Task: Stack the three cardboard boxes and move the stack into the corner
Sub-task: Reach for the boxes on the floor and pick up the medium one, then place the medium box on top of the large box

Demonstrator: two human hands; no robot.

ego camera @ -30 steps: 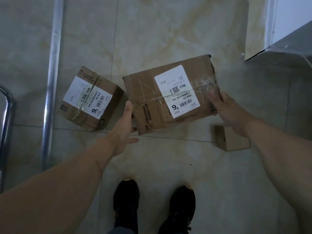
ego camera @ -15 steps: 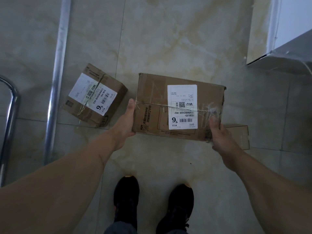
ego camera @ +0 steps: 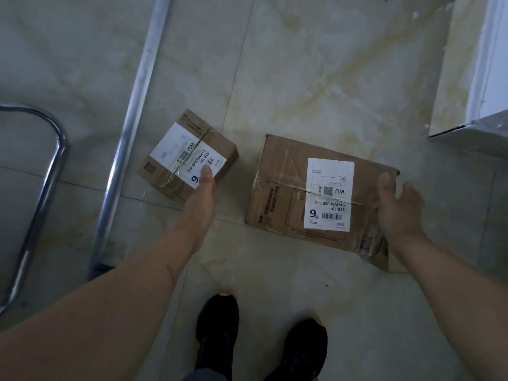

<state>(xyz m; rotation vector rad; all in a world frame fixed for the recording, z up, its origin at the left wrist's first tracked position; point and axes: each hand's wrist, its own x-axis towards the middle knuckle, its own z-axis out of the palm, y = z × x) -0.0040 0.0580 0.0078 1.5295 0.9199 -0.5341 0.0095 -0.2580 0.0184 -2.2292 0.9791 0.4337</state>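
The large cardboard box [ego camera: 283, 188] lies label up, right of centre on the tiled floor. Its near right corner rests over the small plain box [ego camera: 398, 264], of which only a sliver shows. My right hand [ego camera: 398, 213] is at the box's right end with fingers spread and the thumb on the top face. The medium cardboard box [ego camera: 176, 152], also label up, lies to the left. My left hand [ego camera: 202, 199] reaches over its near right edge, fingertips touching the label and gripping nothing.
A straight metal pole [ego camera: 129, 133] runs along the floor just left of the medium box, with a curved chrome tube [ego camera: 52, 166] further left. A white wall corner and grey ledge [ego camera: 481, 136] stand at the upper right. My black shoes [ego camera: 217, 331] are below.
The large box went from held in both hands to lying on the floor over the small box. My left hand let go and moved left onto the medium box. My right hand opened.
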